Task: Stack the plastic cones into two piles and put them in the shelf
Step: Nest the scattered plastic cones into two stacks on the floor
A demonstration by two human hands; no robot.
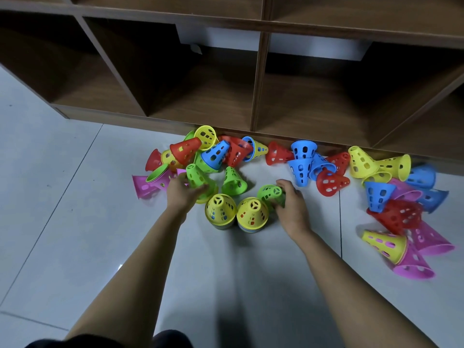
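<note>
Floor [62,172]: pale glossy tiles, thin dark grout lines.
Shelf [258,79]: dark brown wood, open cubbies, resting on floor.

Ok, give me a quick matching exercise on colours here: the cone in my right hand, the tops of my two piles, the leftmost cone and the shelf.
1 cone in right hand
2 pile tops
3 leftmost cone
4 shelf

a pink
b brown
c green
d yellow

Pairs: 1-c, 2-d, 3-a, 4-b
</note>
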